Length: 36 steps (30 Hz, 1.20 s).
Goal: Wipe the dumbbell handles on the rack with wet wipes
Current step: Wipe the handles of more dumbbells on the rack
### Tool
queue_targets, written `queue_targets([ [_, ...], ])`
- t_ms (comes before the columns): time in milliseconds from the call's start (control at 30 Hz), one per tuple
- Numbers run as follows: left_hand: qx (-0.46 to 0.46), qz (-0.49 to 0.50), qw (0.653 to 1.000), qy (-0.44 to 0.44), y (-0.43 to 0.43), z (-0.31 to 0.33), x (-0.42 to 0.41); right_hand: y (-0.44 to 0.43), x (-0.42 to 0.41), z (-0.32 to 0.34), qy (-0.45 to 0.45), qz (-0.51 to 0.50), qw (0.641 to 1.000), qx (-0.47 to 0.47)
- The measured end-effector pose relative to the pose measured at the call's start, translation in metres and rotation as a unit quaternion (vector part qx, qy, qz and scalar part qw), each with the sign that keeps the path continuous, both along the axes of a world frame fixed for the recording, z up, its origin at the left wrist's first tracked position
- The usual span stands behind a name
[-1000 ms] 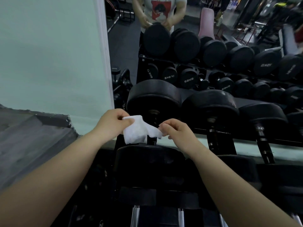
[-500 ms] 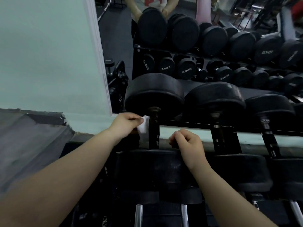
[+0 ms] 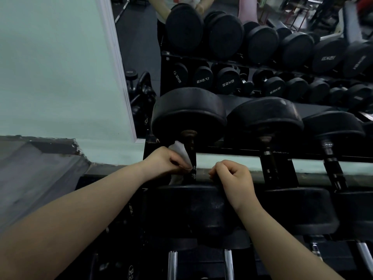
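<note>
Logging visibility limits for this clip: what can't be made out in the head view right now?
Head view, wet wipe: mostly bunched inside the left hand; how far it wraps the dumbbell handle is hidden.
Head view, right hand: its curled fingers cover their own tips; grip on the near dumbbell head or mere rest cannot be told.
Head view, chrome handles below: cut off by the bottom edge.
</note>
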<state>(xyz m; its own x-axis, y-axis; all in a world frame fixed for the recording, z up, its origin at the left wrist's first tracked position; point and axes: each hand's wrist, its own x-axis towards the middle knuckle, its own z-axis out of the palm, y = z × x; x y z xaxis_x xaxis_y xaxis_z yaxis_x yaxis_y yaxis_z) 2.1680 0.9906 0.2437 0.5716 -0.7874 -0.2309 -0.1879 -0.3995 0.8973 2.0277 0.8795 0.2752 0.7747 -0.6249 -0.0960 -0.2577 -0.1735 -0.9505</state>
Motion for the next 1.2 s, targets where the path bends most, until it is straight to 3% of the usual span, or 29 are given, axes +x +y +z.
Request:
queue_targets([
  [67, -0.033, 0.042, 0.998, -0.022, -0.005, 0.003, 0.004, 0.000, 0.000, 0.001, 0.000, 0.002, 1.000, -0.004],
  [200, -0.095, 0.119, 0.988, 0.021, -0.015, 0.010, 0.010, 0.001, 0.001, 0.001, 0.002, 0.002, 1.000, -0.002],
  [433, -0.007, -0.013, 1.000, -0.009, 0.003, 0.001, -0.004, 0.002, -0.001, 0.002, 0.002, -0.007, 1.000, -0.009],
  [700, -0.067, 0.125, 0.989, -0.029, -0.021, 0.012, 0.007, 0.003, -0.002, 0.004, 0.020, -0.007, 1.000, -0.020],
  [867, -0.029, 0.013, 0.998, -0.057, -0.007, 0.006, 0.000, 0.004, -0.002, 0.005, 0.030, -0.010, 0.999, -0.027],
  [933, -0.034, 0.010, 0.998, -0.047, -0.004, 0.005, -0.003, 0.004, -0.002, 0.006, 0.029, -0.008, 0.999, -0.027],
  [1000, -0.050, 0.062, 0.997, 0.019, -0.004, 0.006, -0.004, 0.004, -0.003, 0.006, 0.028, -0.009, 0.999, -0.027],
  [1033, -0.070, 0.113, 0.987, 0.092, -0.004, 0.006, -0.004, 0.004, -0.003, 0.006, 0.027, -0.010, 0.999, -0.027],
  [1133, -0.138, 0.240, 0.890, 0.362, -0.001, 0.012, -0.002, 0.004, -0.003, 0.006, 0.028, -0.015, 0.999, -0.027],
  [1200, -0.146, 0.231, 0.863, 0.426, 0.002, 0.011, 0.000, 0.004, -0.003, 0.005, 0.029, -0.020, 0.999, -0.027],
])
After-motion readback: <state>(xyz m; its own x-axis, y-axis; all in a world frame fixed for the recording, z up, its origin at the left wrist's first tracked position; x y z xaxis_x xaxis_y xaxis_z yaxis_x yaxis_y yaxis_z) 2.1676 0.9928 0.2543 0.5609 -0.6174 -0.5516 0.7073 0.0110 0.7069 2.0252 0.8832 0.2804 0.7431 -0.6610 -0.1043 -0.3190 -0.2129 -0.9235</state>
